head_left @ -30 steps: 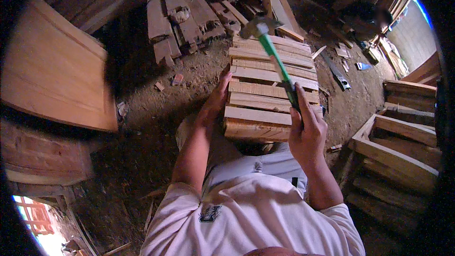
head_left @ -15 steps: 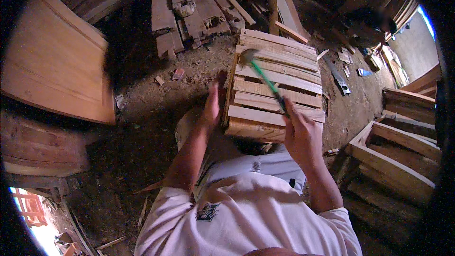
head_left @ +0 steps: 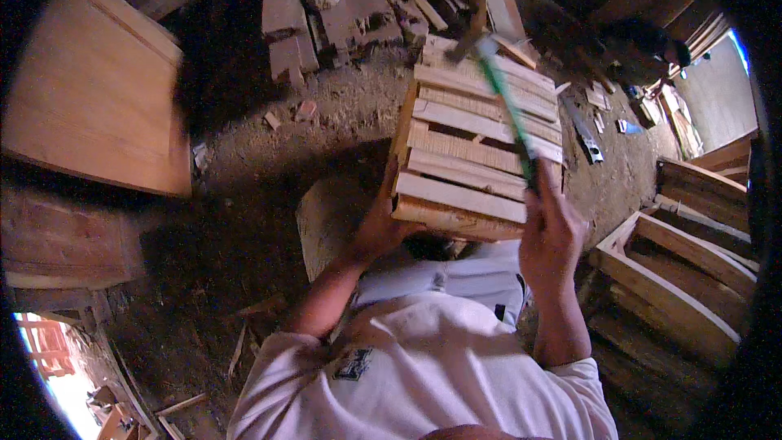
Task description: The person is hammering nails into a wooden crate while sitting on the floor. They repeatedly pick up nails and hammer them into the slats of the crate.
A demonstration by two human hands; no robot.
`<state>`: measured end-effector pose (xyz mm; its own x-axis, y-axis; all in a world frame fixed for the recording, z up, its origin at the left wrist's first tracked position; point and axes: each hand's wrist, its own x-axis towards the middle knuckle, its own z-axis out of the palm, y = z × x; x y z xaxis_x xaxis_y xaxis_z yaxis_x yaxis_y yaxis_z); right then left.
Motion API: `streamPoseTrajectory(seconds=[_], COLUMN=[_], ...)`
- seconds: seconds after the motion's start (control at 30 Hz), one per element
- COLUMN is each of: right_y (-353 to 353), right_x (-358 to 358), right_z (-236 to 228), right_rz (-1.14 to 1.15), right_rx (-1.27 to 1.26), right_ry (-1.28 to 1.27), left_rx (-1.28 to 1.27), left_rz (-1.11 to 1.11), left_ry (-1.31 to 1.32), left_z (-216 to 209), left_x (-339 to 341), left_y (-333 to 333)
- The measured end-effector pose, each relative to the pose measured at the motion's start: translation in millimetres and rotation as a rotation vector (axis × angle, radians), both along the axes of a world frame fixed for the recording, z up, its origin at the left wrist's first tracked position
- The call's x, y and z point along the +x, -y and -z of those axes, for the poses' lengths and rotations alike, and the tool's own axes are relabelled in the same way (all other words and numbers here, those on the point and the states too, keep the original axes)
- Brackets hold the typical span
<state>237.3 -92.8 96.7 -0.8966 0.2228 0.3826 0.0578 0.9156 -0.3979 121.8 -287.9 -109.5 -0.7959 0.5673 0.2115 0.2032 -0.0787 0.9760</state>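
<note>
In front of my lap stands a slatted wooden crate (head_left: 464, 120), its pale slats running crosswise with narrow gaps. My left hand (head_left: 384, 213) grips the crate's near left corner; part of its fingers is hidden by the wood. In my right hand (head_left: 555, 224) is a hammer (head_left: 506, 104), held by the dark end of its green handle. The blurred hammer head points away from me, above the crate's far end. My right fingers are wrapped round the handle, over the crate's near right side.
Weathered planks (head_left: 350, 16) lie piled at the far side. A handsaw (head_left: 583, 132) rests on the dirt floor at right, beyond a wooden frame (head_left: 668, 269). A large wooden panel (head_left: 98, 90) stands at left. Wood scraps (head_left: 305, 111) litter the ground.
My left hand has come from beside the crate onto its near left corner. My right hand and the hammer have shifted right, and the hammer head is farther away. The crate sits slightly turned.
</note>
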Motion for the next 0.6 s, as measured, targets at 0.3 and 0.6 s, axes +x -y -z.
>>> streamPoseTrajectory(seconds=[0.3,0.6], right_y=[1.9,7.6], right_x=[-1.2,-6.3], right_z=[14.3,25.9], right_rz=[0.026,0.025], right_rx=[0.035,-0.002], right_ry=[0.135,0.221], left_rx=[0.245,0.062], left_rz=[0.043,0.033], left_ry=[0.055,0.003], left_z=[7.7,-1.0], left_x=[4.3,-5.1], left_y=[-0.3,1.2])
